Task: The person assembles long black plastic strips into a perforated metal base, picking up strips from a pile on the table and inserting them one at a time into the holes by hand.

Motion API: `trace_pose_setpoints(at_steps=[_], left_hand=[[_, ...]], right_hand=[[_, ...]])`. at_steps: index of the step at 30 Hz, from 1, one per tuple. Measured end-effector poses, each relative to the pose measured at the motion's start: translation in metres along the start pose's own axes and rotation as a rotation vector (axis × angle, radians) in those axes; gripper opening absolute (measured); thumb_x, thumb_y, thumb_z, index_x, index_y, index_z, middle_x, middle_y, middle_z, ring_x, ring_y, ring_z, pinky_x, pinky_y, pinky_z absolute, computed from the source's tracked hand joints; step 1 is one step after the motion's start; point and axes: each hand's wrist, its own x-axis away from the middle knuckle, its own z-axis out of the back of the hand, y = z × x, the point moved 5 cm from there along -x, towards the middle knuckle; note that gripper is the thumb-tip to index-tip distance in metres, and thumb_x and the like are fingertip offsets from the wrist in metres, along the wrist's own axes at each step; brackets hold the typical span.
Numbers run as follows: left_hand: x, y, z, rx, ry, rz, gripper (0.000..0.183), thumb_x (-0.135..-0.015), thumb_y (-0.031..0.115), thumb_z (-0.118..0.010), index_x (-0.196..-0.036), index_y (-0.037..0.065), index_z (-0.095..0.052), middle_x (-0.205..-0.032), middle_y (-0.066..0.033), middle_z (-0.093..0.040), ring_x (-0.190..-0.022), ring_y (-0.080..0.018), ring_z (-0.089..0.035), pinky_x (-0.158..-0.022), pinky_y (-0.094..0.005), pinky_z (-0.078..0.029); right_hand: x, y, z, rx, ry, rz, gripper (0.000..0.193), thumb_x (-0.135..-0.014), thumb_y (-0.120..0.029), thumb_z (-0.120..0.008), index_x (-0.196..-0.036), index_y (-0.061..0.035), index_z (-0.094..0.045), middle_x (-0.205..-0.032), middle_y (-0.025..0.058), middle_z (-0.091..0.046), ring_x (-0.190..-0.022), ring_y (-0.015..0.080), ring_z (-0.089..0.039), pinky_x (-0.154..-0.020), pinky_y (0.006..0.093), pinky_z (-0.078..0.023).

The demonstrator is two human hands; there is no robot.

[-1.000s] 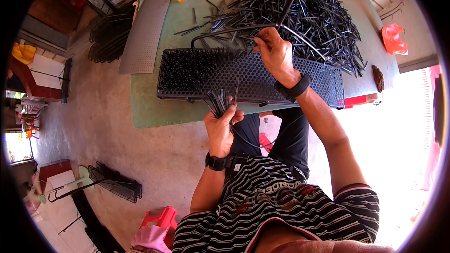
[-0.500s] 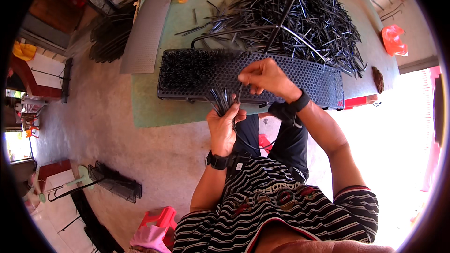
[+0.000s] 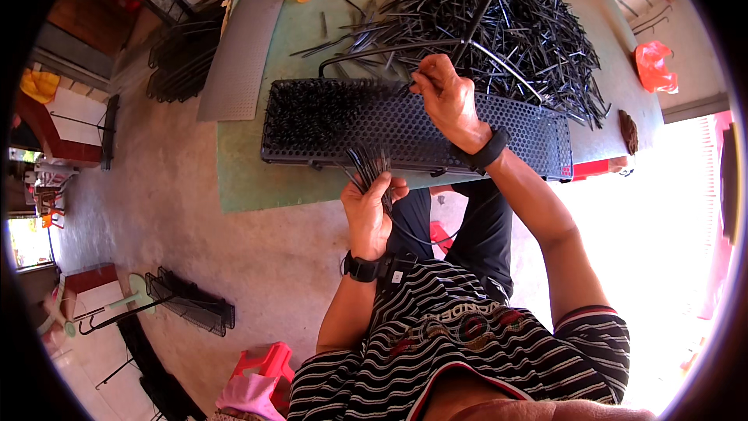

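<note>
While the left hand (image 3: 368, 214) clenches a fanned bundle of thin black plastic rods (image 3: 369, 168) just below the long black perforated tray (image 3: 405, 125), the wrist bends upward. Reaching over that tray's far edge, the right hand (image 3: 446, 97) pinches one rod between fingertips, with the loose rod heap (image 3: 514, 23) just beyond on the green table (image 3: 241, 179).

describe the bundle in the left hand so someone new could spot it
Start at the green table and find the long black perforated tray along its near edge. Just below the tray's front edge, the left hand holds a fanned bundle of thin black rods. Unlike the loose pile of rods behind the tray, these are gathered in one fist.
</note>
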Motion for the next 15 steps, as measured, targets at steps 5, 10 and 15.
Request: trace_pose_setpoints(at_steps=[5,10,15], left_hand=[[-0.001,0.002,0.003,0.005,0.033,-0.011,0.004,-0.08,-0.002,-0.059,-0.083,0.0,-0.057,-0.07,-0.0089,-0.061,-0.057,-0.0189,-0.061,-0.049,-0.0313,-0.052],[0.0,0.002,0.004,0.007,0.035,-0.009,0.003,-0.081,0.0,-0.06,-0.083,0.001,-0.058,-0.073,-0.0079,-0.062,-0.059,-0.0191,-0.062,-0.049,-0.0314,-0.052],[0.002,0.004,0.003,-0.035,0.051,0.005,0.006,-0.081,0.002,-0.061,-0.087,0.001,-0.06,-0.079,-0.0082,-0.063,-0.061,-0.02,-0.062,-0.051,-0.0323,-0.053]], right_hand=[[-0.001,0.004,-0.006,0.009,-0.006,0.024,0.013,-0.083,0.0,-0.055,-0.094,0.0003,-0.048,-0.074,0.0168,-0.062,-0.065,0.0255,-0.066,-0.052,0.0318,-0.05],[-0.003,0.003,-0.008,0.291,-0.132,0.236,0.01,-0.08,-0.004,-0.059,-0.087,0.0005,-0.054,-0.073,0.0172,-0.06,-0.059,0.0326,-0.06,-0.052,0.0384,-0.047],[0.004,-0.007,-0.005,0.347,-0.132,0.129,0.016,-0.078,-0.016,-0.063,-0.076,-0.0006,-0.061,-0.064,0.0139,-0.06,-0.056,0.0313,-0.059,-0.051,0.038,-0.046]])
